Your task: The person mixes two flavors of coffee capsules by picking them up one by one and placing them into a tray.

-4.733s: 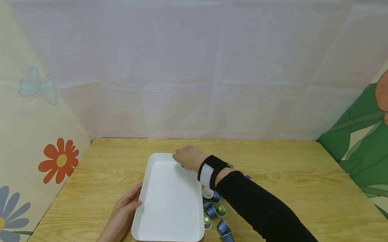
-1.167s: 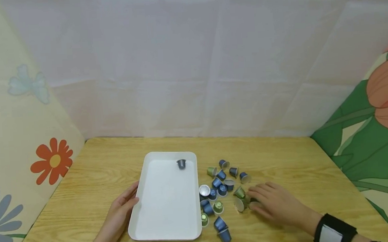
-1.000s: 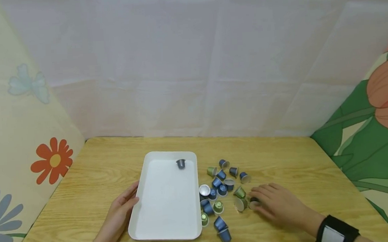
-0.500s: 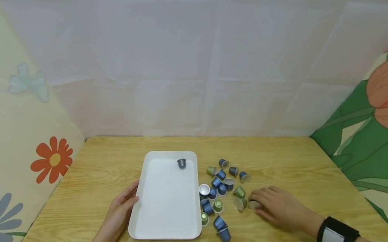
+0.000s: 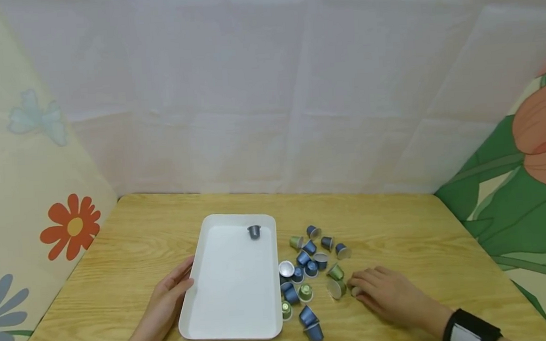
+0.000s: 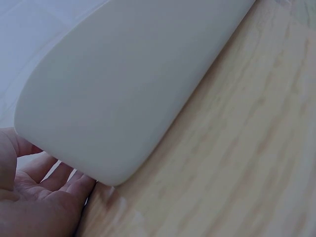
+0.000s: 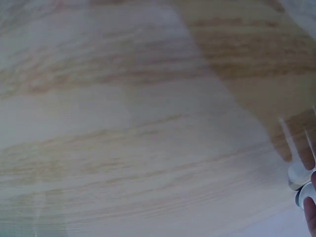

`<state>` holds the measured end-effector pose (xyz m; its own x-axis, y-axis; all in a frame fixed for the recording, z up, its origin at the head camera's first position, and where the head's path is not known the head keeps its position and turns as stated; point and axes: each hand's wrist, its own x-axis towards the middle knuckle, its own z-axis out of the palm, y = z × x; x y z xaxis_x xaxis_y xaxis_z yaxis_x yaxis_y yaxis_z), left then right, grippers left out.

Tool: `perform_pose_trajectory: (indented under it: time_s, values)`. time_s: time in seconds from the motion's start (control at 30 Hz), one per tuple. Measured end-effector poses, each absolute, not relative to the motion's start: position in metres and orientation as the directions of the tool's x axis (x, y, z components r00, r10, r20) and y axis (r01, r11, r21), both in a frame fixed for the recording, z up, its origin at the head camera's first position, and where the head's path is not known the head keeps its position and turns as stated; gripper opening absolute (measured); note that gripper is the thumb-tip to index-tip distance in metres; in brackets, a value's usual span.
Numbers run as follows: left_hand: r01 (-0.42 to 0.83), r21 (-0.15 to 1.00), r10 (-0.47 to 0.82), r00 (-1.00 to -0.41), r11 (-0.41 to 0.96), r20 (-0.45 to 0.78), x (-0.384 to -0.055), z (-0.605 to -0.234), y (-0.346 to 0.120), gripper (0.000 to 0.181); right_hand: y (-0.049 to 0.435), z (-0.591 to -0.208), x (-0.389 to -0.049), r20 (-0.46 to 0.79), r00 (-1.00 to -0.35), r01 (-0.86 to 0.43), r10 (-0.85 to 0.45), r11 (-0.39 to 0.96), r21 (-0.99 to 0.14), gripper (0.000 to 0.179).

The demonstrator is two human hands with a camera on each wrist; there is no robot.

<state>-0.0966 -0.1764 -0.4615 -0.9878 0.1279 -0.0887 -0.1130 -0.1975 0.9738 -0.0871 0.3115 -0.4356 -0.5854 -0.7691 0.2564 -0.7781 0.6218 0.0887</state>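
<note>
My left hand [image 5: 165,303] holds the left side of a white tray [image 5: 230,288]. In the left wrist view the thumb is at the tray's rim and the other fingers reach under it. One dark grey coffee capsule [image 5: 254,232] lies near the tray's far right corner. Right of the tray, my right hand [image 5: 394,297] grips a coffee capsule [image 5: 356,291] down at the table, mostly hidden by the fingers; its pale lid [image 7: 306,193] shows by the fingertips in the right wrist view. Just left of these fingers lie two green capsules, one upper [image 5: 336,271] and one lower [image 5: 336,288].
Several blue capsules [image 5: 303,258] and green capsules [image 5: 305,292] are scattered on the wooden table [image 5: 398,225] along the tray's right side. A capsule with its silver lid up [image 5: 286,269] sits against the tray's edge. A white cloth [image 5: 232,115] hangs behind the table.
Since the earliest frame my right hand has left the tray's far corner, where a dark capsule now lies, and moved right. Lately its fingers have covered more of the gripped capsule. The left hand stays.
</note>
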Motion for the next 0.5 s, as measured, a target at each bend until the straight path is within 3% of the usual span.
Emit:
perform_pose_trajectory:
  time_s: [0.2,0.5]
  values:
    - [-0.104,0.974,0.106,-0.991,-0.203,-0.083,-0.097,-0.462,-0.175,0.056,0.310,-0.435,-0.086,0.265,-0.580,-0.778,-0.770,0.620,0.099,0.027]
    - [-0.098,0.975,0.094,-0.992,-0.199,-0.080,-0.096,-0.462,-0.174,0.056,0.300,-0.423,-0.093,0.317,-0.490,-0.826,-0.812,0.549,0.130,0.023]
